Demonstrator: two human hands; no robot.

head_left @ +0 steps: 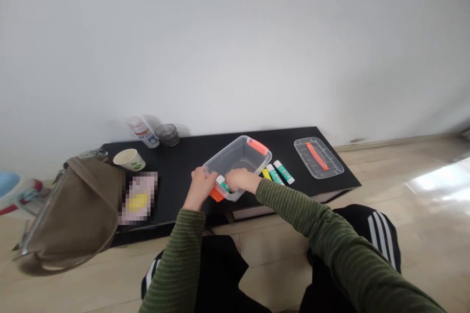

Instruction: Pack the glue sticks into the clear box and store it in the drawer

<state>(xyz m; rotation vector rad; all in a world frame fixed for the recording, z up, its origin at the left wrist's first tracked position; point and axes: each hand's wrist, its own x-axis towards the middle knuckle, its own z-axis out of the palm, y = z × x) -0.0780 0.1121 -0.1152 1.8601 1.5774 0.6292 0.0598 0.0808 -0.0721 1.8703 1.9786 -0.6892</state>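
Note:
A clear plastic box [235, 159] with orange latches stands without its lid on the black table. My left hand [200, 186] is closed on the box's left rim. Inside the box, my right hand [240, 178] has its fingers curled at a white-and-green glue stick [222, 183], which leans by the left end wall. Its fingertips are partly hidden. Just right of the box lie two more green-and-white glue sticks, one [284, 172] farther out and one [274, 174] nearer. A yellow stick [266, 173] beside them is partly covered by my right wrist.
The clear lid [318, 157] with its orange handle lies at the table's right. On the left are a paper cup [129, 160], a spray can [142, 132], a glass bowl [167, 134], a blurred-out packet [138, 199] and a brown bag [73, 210]. A wall [235, 58] backs the table.

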